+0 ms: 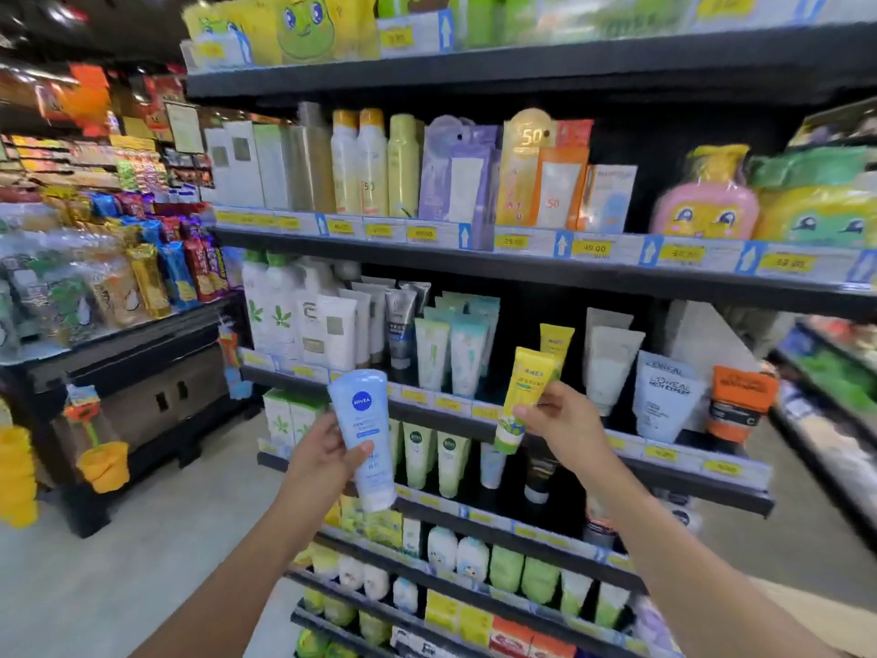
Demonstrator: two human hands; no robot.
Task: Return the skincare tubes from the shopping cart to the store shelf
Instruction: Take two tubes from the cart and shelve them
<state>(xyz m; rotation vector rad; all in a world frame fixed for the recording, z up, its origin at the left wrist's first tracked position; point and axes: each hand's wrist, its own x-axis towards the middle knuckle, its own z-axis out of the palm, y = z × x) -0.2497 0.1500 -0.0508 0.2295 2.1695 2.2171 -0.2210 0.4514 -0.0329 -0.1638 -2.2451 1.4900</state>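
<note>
My left hand [322, 455] grips a light blue Nivea tube [363, 434], held upright in front of the store shelf [583, 455]. My right hand [562, 420] pinches a yellow tube [522, 396] with a green lower end, tilted and raised toward the third shelf row. A matching yellow tube [556, 345] stands on that row just behind it, in a gap between teal tubes [453, 353] and white tubes [610, 358]. The shopping cart is out of view.
The shelf unit has several rows packed with tubes, bottles and boxes behind yellow price tags. A low black display [142, 372] with snacks stands at the left, across open floor [156, 562]. Another shelving run [825, 387] lies at the right.
</note>
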